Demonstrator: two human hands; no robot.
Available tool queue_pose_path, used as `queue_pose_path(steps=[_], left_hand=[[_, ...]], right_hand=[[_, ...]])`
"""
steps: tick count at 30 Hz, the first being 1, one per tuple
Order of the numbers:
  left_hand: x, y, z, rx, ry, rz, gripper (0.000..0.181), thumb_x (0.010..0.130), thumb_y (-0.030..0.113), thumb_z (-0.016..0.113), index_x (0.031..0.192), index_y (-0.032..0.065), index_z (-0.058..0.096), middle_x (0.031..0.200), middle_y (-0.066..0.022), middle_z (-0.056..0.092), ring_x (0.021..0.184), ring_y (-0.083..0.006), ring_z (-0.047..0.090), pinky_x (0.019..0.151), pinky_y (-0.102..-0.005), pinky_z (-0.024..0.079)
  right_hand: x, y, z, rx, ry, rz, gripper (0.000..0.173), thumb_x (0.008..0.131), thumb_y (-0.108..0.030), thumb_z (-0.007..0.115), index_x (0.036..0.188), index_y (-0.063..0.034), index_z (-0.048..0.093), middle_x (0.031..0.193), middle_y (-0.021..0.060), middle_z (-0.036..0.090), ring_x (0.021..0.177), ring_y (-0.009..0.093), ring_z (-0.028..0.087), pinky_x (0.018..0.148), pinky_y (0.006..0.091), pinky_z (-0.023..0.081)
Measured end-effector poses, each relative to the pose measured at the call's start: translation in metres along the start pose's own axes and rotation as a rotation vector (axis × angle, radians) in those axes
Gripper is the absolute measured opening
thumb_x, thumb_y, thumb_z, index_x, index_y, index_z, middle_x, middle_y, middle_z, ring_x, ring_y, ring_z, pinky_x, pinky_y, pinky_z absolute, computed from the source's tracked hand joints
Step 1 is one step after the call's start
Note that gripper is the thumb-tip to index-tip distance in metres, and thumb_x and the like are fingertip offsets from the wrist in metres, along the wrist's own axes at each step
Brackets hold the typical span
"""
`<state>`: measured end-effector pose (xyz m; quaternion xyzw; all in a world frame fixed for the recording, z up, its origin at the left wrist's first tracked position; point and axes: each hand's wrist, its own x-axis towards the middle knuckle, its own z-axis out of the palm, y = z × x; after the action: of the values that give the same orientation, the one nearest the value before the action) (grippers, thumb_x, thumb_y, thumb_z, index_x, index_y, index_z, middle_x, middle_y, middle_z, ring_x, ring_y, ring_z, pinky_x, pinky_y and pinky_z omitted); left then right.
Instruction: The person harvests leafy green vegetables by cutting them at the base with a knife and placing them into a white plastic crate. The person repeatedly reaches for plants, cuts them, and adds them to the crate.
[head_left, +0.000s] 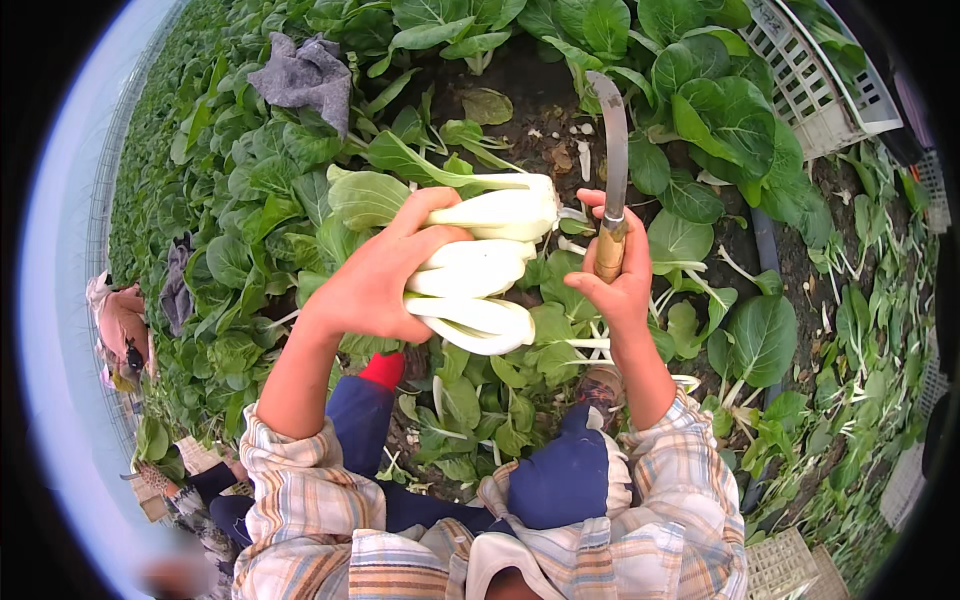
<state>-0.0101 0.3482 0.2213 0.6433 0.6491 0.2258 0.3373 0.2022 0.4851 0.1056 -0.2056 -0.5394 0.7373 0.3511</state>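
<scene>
Three heads of bok choy (480, 266) lie stacked side by side in the grip of my left hand (382, 274), their thick white bases facing right. Green leaves trail from the top head on the left. My right hand (622, 277) holds a sickle (615, 150) by its wooden handle, the curved metal blade pointing away from me. The blade stands apart from the bok choy, just right of the cut bases. Below both hands, loose trimmed leaves (517, 397) cover the soil between my legs.
Growing bok choy (247, 202) fills the left and far side. Grey cloths (307, 75) lie on the plants. White plastic crates (806, 82) stand at far right and lower right. A dark hose (766, 240) runs along the right. Other people (124, 330) are at the left.
</scene>
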Motion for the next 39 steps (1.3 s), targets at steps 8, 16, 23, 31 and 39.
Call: queue_pose_path(steps=[8, 16, 23, 31, 39], left_hand=[[-0.121, 0.099, 0.047, -0.668, 0.24, 0.212, 0.084, 0.044, 0.034, 0.08, 0.116, 0.0008, 0.054, 0.134, -0.0171, 0.032, 0.121, -0.0287, 0.04, 0.101, -0.0376, 0.033], [-0.198, 0.141, 0.107, -1.176, 0.084, 0.345, 0.122, 0.05, 0.021, 0.084, 0.145, 0.0036, 0.01, 0.132, -0.0117, 0.044, 0.101, -0.0186, 0.057, 0.088, -0.0338, 0.044], [-0.262, 0.137, 0.145, -1.154, 0.151, 0.691, 0.119, 0.058, 0.018, 0.082, 0.147, 0.0125, 0.004, 0.13, -0.0149, 0.043, 0.099, -0.0275, 0.059, 0.084, -0.0392, 0.046], [-0.318, 0.181, 0.126, -0.725, 0.596, 0.041, 0.109, 0.039, 0.011, 0.079, 0.136, 0.0016, 0.029, 0.114, -0.0122, 0.052, 0.091, -0.0224, 0.059, 0.078, -0.0349, 0.049], [-0.321, 0.195, 0.129, -0.652, 1.173, -0.125, 0.087, 0.049, 0.01, 0.079, 0.128, 0.0025, 0.042, 0.118, -0.0046, 0.044, 0.102, -0.0174, 0.054, 0.085, -0.0319, 0.047]], right_hand=[[-0.066, -0.126, 0.098, 0.347, -0.427, -0.022, 0.093, 0.059, -0.012, 0.084, 0.135, -0.0034, 0.033, 0.116, 0.0079, 0.053, 0.098, 0.014, 0.056, 0.08, 0.0262, 0.047], [-0.129, -0.2, 0.1, 0.122, -0.711, 0.383, 0.074, 0.065, -0.018, 0.08, 0.127, -0.0043, 0.043, 0.088, 0.0025, 0.059, 0.047, 0.002, 0.043, 0.037, 0.0153, 0.029], [-0.184, -0.21, 0.144, -0.07, -0.806, 0.224, 0.067, 0.067, -0.006, 0.075, 0.126, -0.0052, 0.043, 0.089, 0.0005, 0.058, 0.054, 0.002, 0.045, 0.042, 0.0165, 0.033], [-0.186, -0.194, 0.133, -0.802, -0.232, -0.452, 0.042, 0.066, -0.015, 0.069, 0.103, -0.0059, 0.052, 0.075, 0.0097, 0.062, 0.063, 0.016, 0.061, 0.06, 0.027, 0.049], [-0.153, -0.169, 0.082, -0.83, 0.06, -0.539, 0.045, 0.065, -0.02, 0.075, 0.101, -0.0045, 0.053, 0.081, 0.0142, 0.063, 0.067, 0.028, 0.061, 0.061, 0.0354, 0.049]])
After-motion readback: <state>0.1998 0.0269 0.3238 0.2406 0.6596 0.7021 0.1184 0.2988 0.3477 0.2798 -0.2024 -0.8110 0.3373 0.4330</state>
